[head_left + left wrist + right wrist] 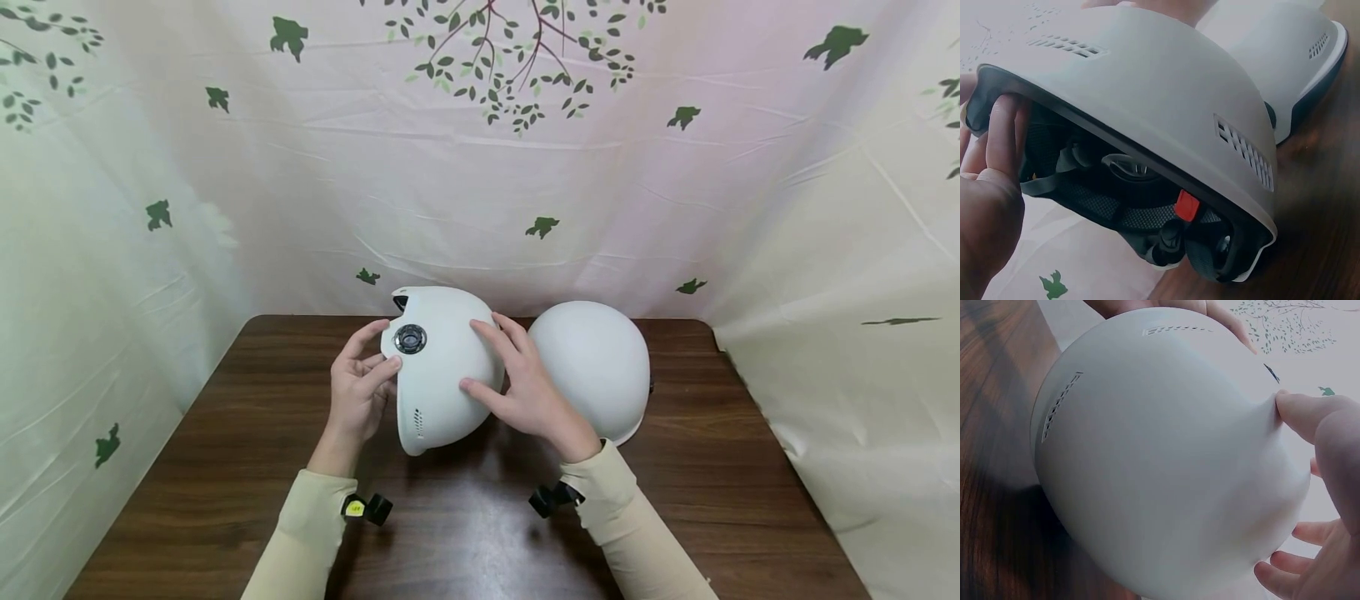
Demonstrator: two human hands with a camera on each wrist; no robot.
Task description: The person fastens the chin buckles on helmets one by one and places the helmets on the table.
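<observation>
A white helmet (pixel 450 367) is tilted over the table (pixel 225 467), left of a second helmet (pixel 588 362); the left hand (pixel 356 396) pinches its edge, the right hand (pixel 528 387) rests, fingers spread, on its shell. Inside: dark padding (pixel 1147 217), red tab (pixel 1186 205).

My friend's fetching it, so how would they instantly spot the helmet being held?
Look to the far side of the brown wooden table. In the head view, the held white helmet is left of another white helmet. Only the held one shows a round black dial face-on there.
</observation>
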